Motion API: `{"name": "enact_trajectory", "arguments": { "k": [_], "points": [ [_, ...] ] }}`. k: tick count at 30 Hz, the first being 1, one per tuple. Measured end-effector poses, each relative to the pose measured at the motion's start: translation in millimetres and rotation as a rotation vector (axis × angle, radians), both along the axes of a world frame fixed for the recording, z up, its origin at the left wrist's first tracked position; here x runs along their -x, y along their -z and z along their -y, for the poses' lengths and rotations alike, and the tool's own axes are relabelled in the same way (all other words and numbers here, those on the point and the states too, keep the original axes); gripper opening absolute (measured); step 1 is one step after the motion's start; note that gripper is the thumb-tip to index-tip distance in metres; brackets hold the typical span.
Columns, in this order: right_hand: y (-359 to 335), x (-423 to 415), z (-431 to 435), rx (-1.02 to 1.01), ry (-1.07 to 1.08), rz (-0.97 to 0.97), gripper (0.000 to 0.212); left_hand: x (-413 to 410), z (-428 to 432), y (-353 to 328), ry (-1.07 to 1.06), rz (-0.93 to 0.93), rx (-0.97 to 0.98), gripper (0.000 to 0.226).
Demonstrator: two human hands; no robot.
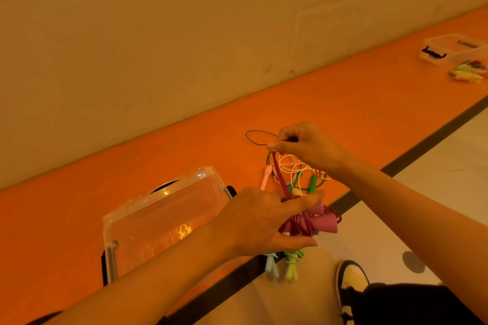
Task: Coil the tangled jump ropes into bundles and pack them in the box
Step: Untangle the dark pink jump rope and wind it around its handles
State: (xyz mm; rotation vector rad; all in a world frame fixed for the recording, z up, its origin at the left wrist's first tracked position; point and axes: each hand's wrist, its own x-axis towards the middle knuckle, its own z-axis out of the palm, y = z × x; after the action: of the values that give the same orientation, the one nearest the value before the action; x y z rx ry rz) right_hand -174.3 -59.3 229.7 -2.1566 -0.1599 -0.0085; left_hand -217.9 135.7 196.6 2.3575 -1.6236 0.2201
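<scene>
My left hand (264, 221) grips a magenta jump rope bundle (314, 221) with its pink handles sticking out to the right. My right hand (303, 142) pinches that rope's dark red cord (280, 179) and holds it taut above the bundle. Beneath the hands a tangle of ropes (298, 171) lies on the orange floor: yellow, pink and green cords, green handles and a pale pink handle (266, 178). A clear plastic box (163, 221) stands open at the left, just beside my left hand. A light blue bundle (272, 266) and a lime green bundle (292, 265) lie below my left hand.
A wall runs along the back of the orange strip. A second clear box (451, 51) with a colourful rope pile (468, 72) beside it stands far right. A dark line borders the orange strip against a pale floor. My shoe (351, 285) is at the bottom right.
</scene>
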Motion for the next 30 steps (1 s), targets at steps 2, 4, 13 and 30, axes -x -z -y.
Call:
{"name": "enact_trajectory", "arguments": {
  "k": [2, 4, 13, 30],
  "points": [
    [7.1, -1.0, -2.5, 0.049, -0.007, 0.009, 0.042, -1.9, -2.3, 1.4, 0.032, -0.005, -0.041, 0.073],
    [15.2, -1.9, 1.7, 0.054, 0.009, -0.031, 0.038, -5.8, -5.8, 2.6, 0.041, 0.0, -0.049, 0.071],
    [25.7, 0.3, 34.7, -0.014, -0.116, -0.178, 0.032, -27.1, -28.5, 3.2, -0.003, -0.049, 0.068, 0.068],
    [15.4, -6.0, 76.0, -0.08, 0.066, -0.064, 0.011, -43.9, -47.5, -0.1, 0.006, 0.019, 0.129, 0.066]
  ]
}}
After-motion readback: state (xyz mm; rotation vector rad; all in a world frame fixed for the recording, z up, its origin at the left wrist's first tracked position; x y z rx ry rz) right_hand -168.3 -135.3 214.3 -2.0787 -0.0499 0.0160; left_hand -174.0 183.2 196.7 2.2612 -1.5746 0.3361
